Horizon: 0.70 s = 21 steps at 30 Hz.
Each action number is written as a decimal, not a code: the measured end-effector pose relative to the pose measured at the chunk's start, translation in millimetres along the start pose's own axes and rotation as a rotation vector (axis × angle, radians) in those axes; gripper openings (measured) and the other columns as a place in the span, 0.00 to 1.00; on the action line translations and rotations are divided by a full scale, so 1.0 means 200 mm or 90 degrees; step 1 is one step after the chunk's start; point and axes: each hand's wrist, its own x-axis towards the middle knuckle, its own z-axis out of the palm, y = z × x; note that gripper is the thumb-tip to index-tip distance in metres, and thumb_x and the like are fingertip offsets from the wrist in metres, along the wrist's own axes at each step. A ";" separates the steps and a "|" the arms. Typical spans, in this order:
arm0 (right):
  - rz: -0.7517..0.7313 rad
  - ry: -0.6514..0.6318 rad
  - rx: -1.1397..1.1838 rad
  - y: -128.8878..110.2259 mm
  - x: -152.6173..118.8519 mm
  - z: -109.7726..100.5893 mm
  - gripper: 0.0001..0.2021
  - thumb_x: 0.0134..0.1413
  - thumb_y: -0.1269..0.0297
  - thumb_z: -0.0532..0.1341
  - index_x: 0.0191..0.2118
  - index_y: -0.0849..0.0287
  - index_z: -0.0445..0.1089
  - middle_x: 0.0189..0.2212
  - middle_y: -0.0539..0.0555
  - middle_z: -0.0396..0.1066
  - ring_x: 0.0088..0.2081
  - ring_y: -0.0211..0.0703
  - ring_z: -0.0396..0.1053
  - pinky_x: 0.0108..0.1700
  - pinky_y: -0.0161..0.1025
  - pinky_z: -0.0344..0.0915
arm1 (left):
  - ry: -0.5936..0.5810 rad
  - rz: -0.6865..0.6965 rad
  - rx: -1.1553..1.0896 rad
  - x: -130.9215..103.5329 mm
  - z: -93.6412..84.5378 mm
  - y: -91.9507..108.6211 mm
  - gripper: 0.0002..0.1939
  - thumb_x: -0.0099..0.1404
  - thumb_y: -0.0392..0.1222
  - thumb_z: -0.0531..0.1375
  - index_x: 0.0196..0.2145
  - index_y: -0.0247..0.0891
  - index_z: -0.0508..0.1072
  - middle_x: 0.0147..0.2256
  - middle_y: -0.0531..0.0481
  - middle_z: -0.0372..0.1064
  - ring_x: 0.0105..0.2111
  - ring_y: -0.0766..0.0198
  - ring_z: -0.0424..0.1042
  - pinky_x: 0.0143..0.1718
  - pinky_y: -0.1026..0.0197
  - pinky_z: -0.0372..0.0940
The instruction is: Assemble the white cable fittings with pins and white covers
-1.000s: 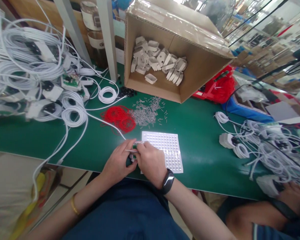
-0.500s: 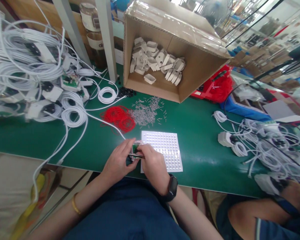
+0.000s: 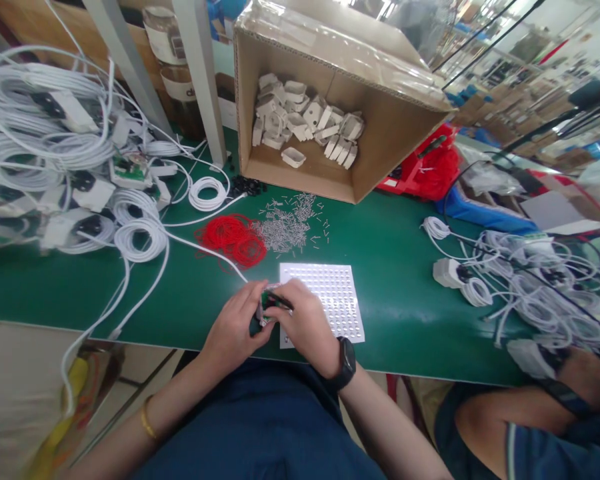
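My left hand is closed around a small white housing with a green circuit board, low in the middle of the view. A white cable runs from it to the left. My right hand pinches dark tweezers, whose tips lie over the board. Partly under my right hand is a white sheet with rows of shiny round dots. Beyond my hands lie a heap of small screws and a red bundle of thin rings or wire.
A cardboard box of white housings stands behind the screws. Coiled white cables fill the left; more cables lie at right near another person's hand. A metal post rises left of the box.
The tweezers have swung from lying nearly level to a steeper slant over the board, and my right fingers have shifted with them. The whole view has moved slightly.
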 end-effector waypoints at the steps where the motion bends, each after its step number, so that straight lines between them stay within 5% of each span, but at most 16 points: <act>1: 0.029 0.039 0.034 0.00 0.00 0.01 0.15 0.45 0.68 0.67 0.41 0.57 0.67 0.35 0.51 0.69 0.35 0.41 0.68 0.36 0.36 0.64 | -0.002 -0.002 -0.005 0.00 0.00 0.00 0.31 0.61 0.38 0.55 0.60 0.39 0.48 0.55 0.39 0.59 0.56 0.52 0.59 0.55 0.49 0.59; 3: 0.078 0.100 0.049 0.00 0.01 0.02 0.24 0.40 0.63 0.69 0.45 0.59 0.64 0.37 0.54 0.69 0.36 0.43 0.68 0.36 0.38 0.65 | -0.004 -0.001 -0.007 0.00 0.00 0.00 0.33 0.60 0.37 0.55 0.60 0.39 0.47 0.55 0.40 0.59 0.56 0.52 0.59 0.54 0.49 0.60; 7: 0.058 0.091 -0.005 0.02 0.03 0.07 0.05 0.52 0.63 0.62 0.32 0.59 0.68 0.30 0.53 0.69 0.32 0.42 0.67 0.34 0.38 0.63 | 0.009 0.004 0.023 0.00 0.02 -0.02 0.34 0.60 0.39 0.56 0.61 0.38 0.46 0.56 0.38 0.58 0.56 0.51 0.59 0.55 0.47 0.59; 13: -0.028 0.123 0.164 0.04 0.00 0.06 0.08 0.57 0.68 0.56 0.35 0.58 0.72 0.32 0.54 0.72 0.36 0.41 0.68 0.38 0.36 0.63 | -0.011 -0.011 0.024 -0.01 0.01 -0.01 0.32 0.61 0.40 0.56 0.60 0.39 0.49 0.56 0.39 0.58 0.57 0.51 0.58 0.56 0.47 0.57; 17: 0.092 0.199 0.388 0.12 -0.07 -0.02 0.15 0.61 0.57 0.50 0.41 0.58 0.71 0.29 0.52 0.72 0.28 0.38 0.67 0.32 0.36 0.64 | -0.012 -0.055 -0.014 0.01 0.02 0.02 0.33 0.58 0.45 0.61 0.58 0.40 0.52 0.54 0.39 0.60 0.55 0.49 0.60 0.54 0.45 0.59; 21: 0.247 0.316 0.492 0.26 -0.16 -0.11 0.32 0.60 0.42 0.38 0.26 0.60 0.70 0.19 0.50 0.65 0.19 0.34 0.59 0.22 0.33 0.57 | -0.010 -0.153 -0.140 0.04 0.00 0.01 0.33 0.54 0.44 0.64 0.55 0.42 0.56 0.52 0.43 0.63 0.51 0.51 0.65 0.53 0.46 0.61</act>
